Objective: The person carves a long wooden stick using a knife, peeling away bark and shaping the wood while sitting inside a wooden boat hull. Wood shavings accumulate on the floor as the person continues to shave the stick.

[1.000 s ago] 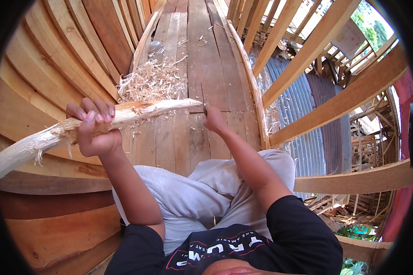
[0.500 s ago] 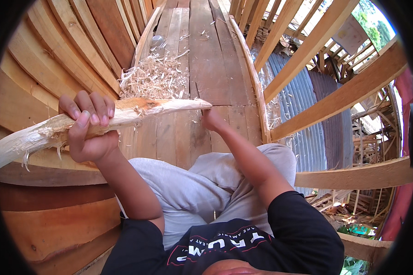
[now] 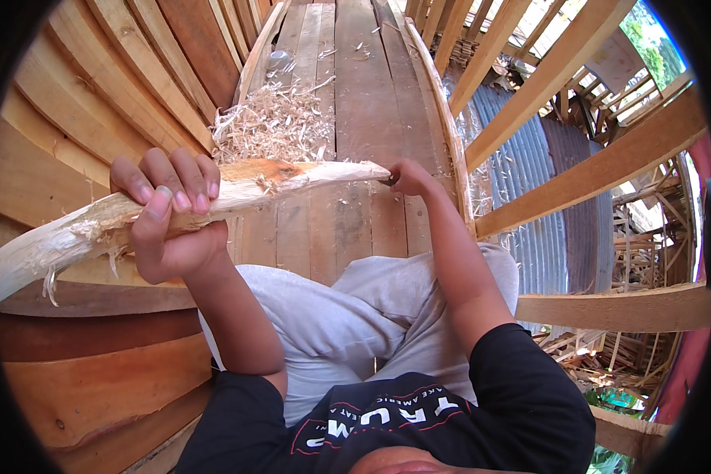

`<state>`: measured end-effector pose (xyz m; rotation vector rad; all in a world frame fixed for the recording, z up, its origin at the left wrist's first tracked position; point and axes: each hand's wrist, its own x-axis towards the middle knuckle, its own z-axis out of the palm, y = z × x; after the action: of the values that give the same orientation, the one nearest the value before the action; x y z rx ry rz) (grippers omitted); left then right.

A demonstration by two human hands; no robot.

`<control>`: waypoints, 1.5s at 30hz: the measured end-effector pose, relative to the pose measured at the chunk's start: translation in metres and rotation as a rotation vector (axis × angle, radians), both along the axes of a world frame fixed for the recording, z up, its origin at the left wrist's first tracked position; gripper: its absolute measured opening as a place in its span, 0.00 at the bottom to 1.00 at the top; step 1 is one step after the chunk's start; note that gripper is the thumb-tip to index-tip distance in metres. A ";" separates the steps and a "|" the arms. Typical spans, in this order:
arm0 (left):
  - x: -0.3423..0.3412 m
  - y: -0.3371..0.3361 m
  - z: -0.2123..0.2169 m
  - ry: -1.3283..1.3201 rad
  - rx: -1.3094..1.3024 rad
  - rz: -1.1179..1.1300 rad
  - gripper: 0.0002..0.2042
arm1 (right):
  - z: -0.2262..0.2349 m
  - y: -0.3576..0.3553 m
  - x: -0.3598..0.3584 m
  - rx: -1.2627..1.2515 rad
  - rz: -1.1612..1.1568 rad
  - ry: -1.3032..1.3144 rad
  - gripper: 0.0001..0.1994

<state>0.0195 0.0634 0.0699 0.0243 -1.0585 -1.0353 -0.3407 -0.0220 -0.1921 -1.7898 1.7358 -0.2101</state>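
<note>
A long pale branch (image 3: pixel 292 178), peeled of bark and curved, crosses in front of me from the left rim to a tapered tip. My left hand (image 3: pixel 174 209) is wrapped round its thicker part, with frayed fibres hanging close by. Past the tip, my right hand (image 3: pixel 409 178) is closed round a knife (image 3: pixel 389 181). Only a small dark piece of the knife shows beside the fingers; its blade cannot be made out now. An orange-brown patch marks the branch between my hands.
Curled wood shavings (image 3: pixel 272 126) lie heaped on the plank floor (image 3: pixel 367 95). Beyond them sits a small clear container (image 3: pixel 280 61). Wooden boards (image 3: pixel 79 95) rise at left; slanted rails (image 3: pixel 577 178) stand at right, above corrugated metal sheets (image 3: pixel 521 229).
My right hand has moved right and slightly away from me, beyond the tip. The thin blade that showed over the branch is out of sight. Branch and left hand have shifted slightly right.
</note>
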 end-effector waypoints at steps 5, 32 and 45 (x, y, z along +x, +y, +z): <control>0.005 -0.001 -0.003 -0.008 0.012 0.032 0.07 | 0.008 0.001 -0.022 0.243 0.166 0.095 0.19; 0.018 -0.004 0.000 -0.055 0.044 0.030 0.07 | 0.023 0.024 -0.057 0.186 -0.131 0.198 0.14; 0.034 -0.010 -0.009 -0.126 0.082 0.216 0.07 | 0.017 0.024 -0.041 0.484 -0.282 0.005 0.10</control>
<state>0.0535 0.0533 0.0610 0.2682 -1.1007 -0.8893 -0.3814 0.0017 -0.1754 -1.2011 1.8470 0.0954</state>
